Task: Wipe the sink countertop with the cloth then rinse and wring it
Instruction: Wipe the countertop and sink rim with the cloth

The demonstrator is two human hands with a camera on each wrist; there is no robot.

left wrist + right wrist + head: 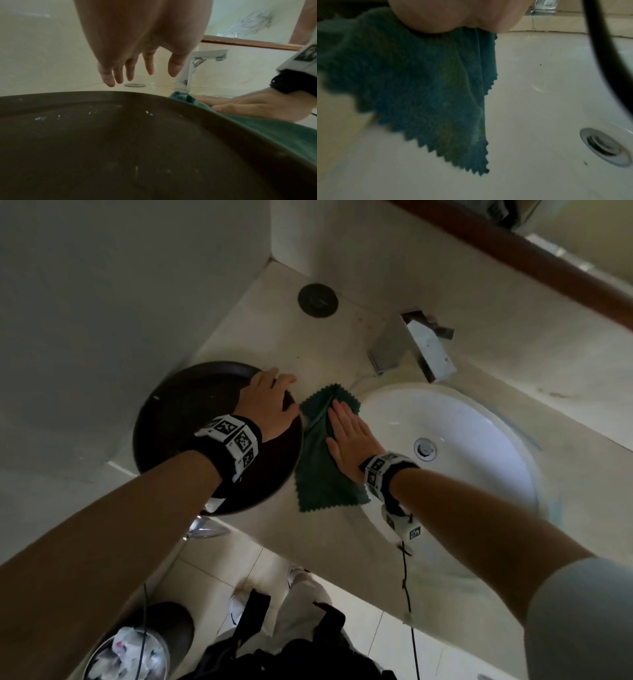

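A dark brown round tray (pixel 120 148) fills the foreground of the left wrist view, just under the left hand (pixel 270 402), whose relaxed, straight fingers are spread above the tray's far rim without anything being gripped. Just to the right of that hand, the dark green cloth (pixel 325 460) with zigzag edges is pressed flat onto the beige countertop (pixel 274 330) by the right hand (pixel 349 436), palm down and fingers straight and together. The cloth is laid between the tray and the white sink basin (pixel 479 433), and one corner is draped over the basin's edge below the right wrist. The chrome drain (pixel 425 449) is seen right of the right hand. Beyond its fingertips the chrome faucet (pixel 418 344) is mounted, and a dark round cap (pixel 318 300) is set into the countertop beyond the left fingertips.
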